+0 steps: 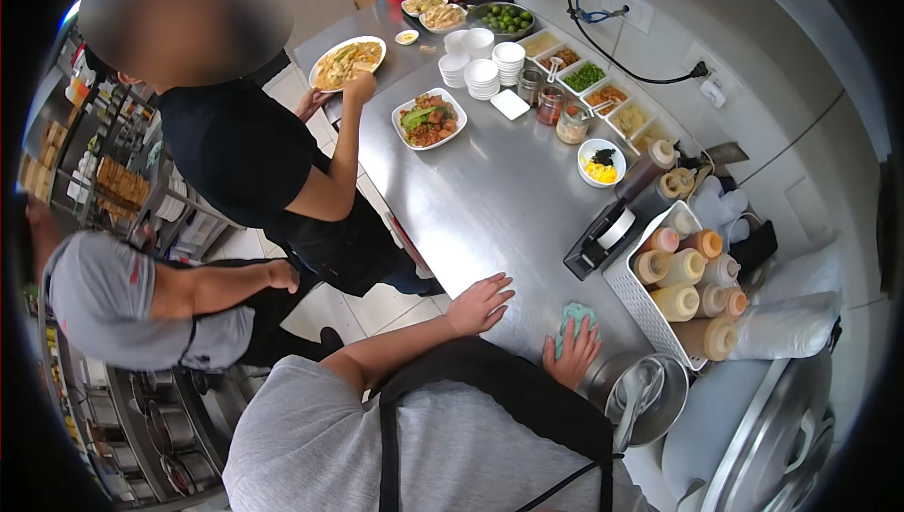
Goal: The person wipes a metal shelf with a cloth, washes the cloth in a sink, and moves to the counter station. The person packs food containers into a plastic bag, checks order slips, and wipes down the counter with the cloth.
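My left hand [480, 305] rests palm down on the steel counter [443, 220] near its front edge, fingers spread, with nothing in it. To its right, my right hand [572, 354] presses a bunched teal cloth [576, 316] against the counter, and part of the cloth sticks out past the fingers. Just beside that hand stands a metal pot [670, 423] with ladles [640, 390] in it. A black tape dispenser [593, 241] sits further up the counter.
White basket [645, 319] of sauce bottles at right. Behind are a bowl with egg and seaweed [601, 164], jars [573, 124], stacked cups [482, 77], topping trays [584, 77] and a meat-and-greens dish [429, 120]. One co-worker holds a noodle plate [348, 64]; another [169, 300] stands left.
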`<state>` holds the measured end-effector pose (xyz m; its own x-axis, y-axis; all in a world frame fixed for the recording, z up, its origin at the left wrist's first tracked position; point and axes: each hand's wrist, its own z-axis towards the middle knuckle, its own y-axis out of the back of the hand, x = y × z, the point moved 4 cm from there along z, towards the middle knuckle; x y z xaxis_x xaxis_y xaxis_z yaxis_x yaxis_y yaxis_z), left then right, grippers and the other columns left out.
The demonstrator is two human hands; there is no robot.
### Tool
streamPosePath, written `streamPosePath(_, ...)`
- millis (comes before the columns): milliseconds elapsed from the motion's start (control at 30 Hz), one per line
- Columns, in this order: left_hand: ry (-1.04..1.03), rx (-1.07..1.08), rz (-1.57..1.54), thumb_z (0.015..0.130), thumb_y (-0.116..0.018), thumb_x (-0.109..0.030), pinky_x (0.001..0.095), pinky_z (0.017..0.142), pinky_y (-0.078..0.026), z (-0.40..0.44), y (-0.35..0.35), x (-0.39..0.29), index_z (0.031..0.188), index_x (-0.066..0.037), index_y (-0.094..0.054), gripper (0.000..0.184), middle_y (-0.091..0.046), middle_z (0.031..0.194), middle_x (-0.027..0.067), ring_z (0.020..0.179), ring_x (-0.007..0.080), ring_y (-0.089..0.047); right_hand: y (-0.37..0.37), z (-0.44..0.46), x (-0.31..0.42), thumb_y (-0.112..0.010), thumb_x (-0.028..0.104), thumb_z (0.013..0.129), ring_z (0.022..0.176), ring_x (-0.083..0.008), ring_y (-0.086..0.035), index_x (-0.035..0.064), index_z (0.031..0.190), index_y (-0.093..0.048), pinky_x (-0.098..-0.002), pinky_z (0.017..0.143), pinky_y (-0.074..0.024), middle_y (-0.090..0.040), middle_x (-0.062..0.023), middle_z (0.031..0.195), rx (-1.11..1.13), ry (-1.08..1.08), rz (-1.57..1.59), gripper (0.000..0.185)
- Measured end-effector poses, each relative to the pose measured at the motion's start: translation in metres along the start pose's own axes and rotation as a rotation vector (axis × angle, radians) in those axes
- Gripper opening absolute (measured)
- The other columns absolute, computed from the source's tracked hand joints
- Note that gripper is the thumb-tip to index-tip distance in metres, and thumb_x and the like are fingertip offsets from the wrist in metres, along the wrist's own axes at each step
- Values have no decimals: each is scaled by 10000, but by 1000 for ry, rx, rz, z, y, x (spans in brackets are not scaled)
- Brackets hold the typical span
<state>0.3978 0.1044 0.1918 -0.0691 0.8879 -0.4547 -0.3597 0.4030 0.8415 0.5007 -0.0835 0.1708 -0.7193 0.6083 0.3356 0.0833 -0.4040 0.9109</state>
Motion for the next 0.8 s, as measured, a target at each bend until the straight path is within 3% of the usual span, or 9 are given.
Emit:
streamPosePath(533, -29, -33, -15, 751, -537, -111, 360, 917, -361, -4, -1, 2, 1054, -29, -509, 314, -454, 1173, 144, 1142, 284, -403, 0, -1, 1, -501, 340, 784, 1205, -410, -273, 60, 1226, -413, -543, 965, -190, -316, -193, 1316, 24, 11, -6, 530)
streamPosePath(800, -52, -58, 34, 748, -519, -77, 361, 908, -370, -7, -4, 3, 1079, -23, -497, 336, -443, 1187, 152, 1135, 292, -406, -14, 25, 45, -540, 273, 775, 1230, -377, -253, 60, 1246, -385, -503, 995, -177, -291, -185, 1331, 142, 97, 11, 540)
